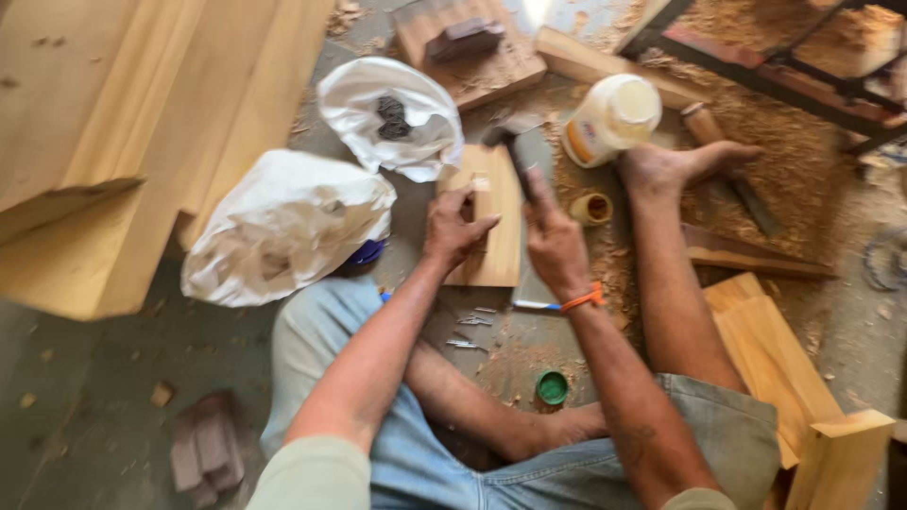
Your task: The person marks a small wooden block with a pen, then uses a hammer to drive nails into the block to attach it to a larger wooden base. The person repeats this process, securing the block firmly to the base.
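Observation:
I sit on the floor with a small pale wooden board between my legs. My left hand rests on the board and pinches a small wooden piece against it with thumb and fingers. My right hand, with an orange band at the wrist, grips the handle of a hammer whose blurred metal head hangs just above the board's far end. Several small nails lie on the floor in front of the board.
Two white plastic bags lie to the left, beside stacked planks. A glue jar lies by my right foot; a small yellow cup and green cap sit nearby. Wood offcuts at right, sawdust all around.

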